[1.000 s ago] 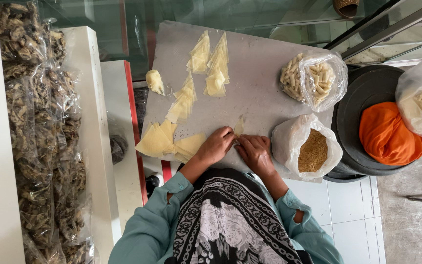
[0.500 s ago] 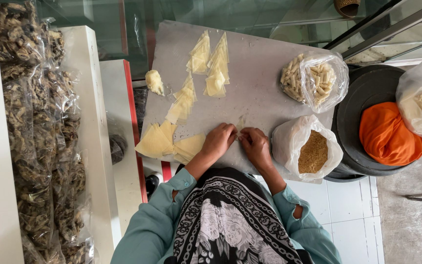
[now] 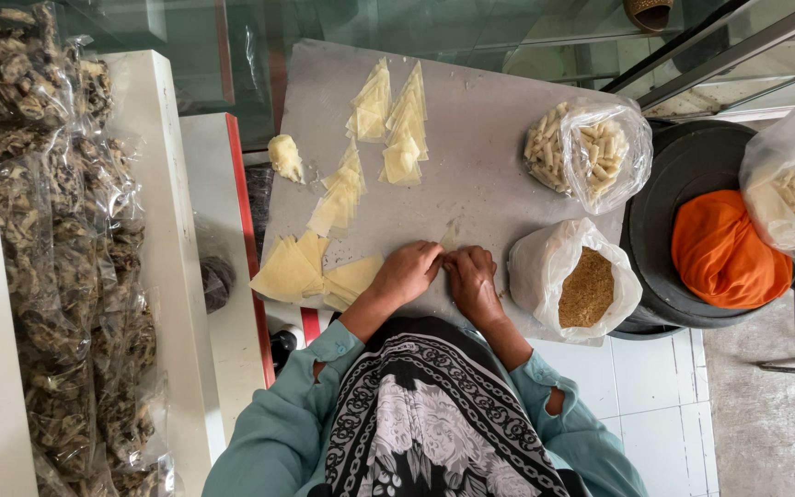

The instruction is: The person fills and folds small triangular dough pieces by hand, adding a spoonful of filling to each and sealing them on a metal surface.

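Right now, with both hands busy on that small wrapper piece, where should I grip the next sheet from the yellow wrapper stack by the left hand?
Take the top sheet of the yellow wrapper stack by the corner nearest the left hand, probably coming in from the right. The sheets lie flat and fanned on the grey board, so a corner likely peels up easiest with a fingertip pinch. The right hand sits farther off.

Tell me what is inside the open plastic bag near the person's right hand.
The open plastic bag beside the right hand holds brown crumbs, heaped and visible through its mouth. How deep they go, and what lies beneath them, is hidden.
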